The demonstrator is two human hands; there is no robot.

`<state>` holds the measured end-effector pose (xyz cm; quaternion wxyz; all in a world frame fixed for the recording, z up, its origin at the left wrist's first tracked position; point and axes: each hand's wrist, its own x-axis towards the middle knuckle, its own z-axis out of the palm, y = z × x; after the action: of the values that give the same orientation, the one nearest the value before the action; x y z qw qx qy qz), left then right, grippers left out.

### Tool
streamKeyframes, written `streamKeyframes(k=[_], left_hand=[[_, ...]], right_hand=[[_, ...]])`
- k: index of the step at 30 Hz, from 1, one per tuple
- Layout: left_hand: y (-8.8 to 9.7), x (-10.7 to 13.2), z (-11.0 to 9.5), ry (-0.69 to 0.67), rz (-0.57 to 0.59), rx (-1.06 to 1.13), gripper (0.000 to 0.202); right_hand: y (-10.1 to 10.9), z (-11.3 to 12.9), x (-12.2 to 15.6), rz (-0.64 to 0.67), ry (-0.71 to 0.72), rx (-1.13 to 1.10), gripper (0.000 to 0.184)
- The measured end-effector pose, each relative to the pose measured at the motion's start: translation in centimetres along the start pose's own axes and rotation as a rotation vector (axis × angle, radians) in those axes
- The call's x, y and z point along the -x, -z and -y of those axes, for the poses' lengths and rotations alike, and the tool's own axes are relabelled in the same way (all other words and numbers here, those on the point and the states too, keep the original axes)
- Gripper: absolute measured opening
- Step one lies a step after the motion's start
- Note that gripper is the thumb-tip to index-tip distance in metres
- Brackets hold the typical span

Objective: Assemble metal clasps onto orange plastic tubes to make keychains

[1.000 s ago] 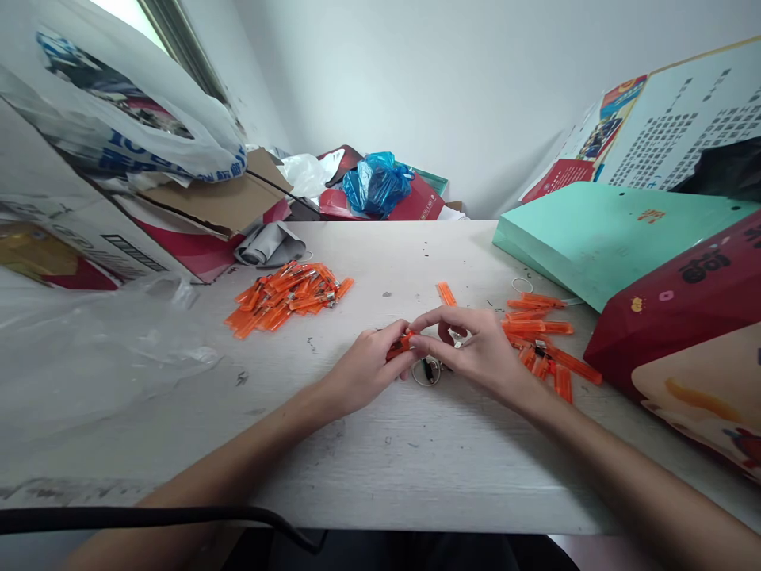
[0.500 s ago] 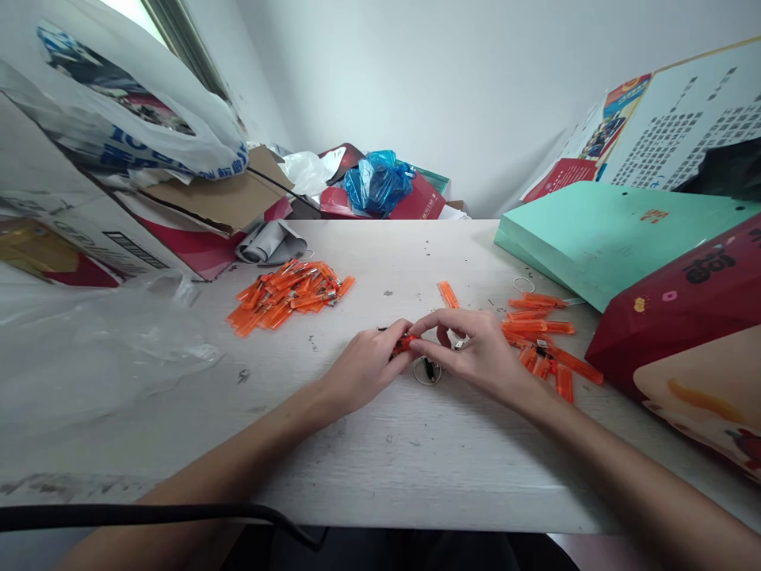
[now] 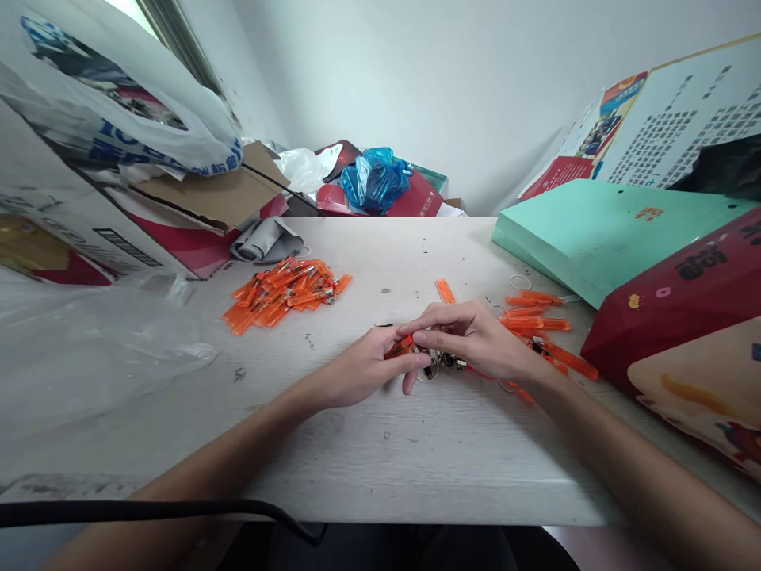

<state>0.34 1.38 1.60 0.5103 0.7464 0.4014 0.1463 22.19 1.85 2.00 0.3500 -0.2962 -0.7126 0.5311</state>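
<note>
My left hand [image 3: 357, 366] is closed around an orange see-through lighter [image 3: 402, 346], its thumb stretched out along the near side. My right hand [image 3: 472, 337] meets it from the right, thumb and forefinger pinching the lighter's end; the lighter is partly hidden by fingers. Under and beside the right hand lie small dark and metal parts [image 3: 452, 361], too small to make out. A pale rubber band [image 3: 436, 369] shows near them. Behind the hands lies a single orange lighter body [image 3: 445, 290].
A heap of orange lighters [image 3: 285, 293] lies left, and more orange lighter pieces [image 3: 544, 323] lie right. A green bag [image 3: 583, 230] and a red bag [image 3: 683, 317] border the right. Clear plastic [image 3: 107, 349] covers the left; a black cable [image 3: 148, 510] crosses the front.
My right hand has shifted slightly left, its fingers now reaching over the left hand. The left thumb has straightened out. Several pieces now show below the right wrist. The view has moved a little.
</note>
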Motion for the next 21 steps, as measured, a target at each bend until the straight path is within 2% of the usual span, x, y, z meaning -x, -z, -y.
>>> streamKeyframes(k=[4, 9, 21], left_hand=[[0.09, 0.07, -0.12, 0.044, 0.048, 0.062, 0.041], [0.20, 0.05, -0.39, 0.033, 0.076, 0.100, 0.044], [0.21, 0.18, -0.31, 0.034, 0.113, 0.101, 0.046]], right_hand=[[0.23, 0.19, -0.04, 0.031, -0.025, 0.015, 0.025], [0.50, 0.59, 0.01, 0.079, -0.074, 0.033, 0.026], [0.61, 0.31, 0.12, 0.087, -0.075, 0.052, 0.026]])
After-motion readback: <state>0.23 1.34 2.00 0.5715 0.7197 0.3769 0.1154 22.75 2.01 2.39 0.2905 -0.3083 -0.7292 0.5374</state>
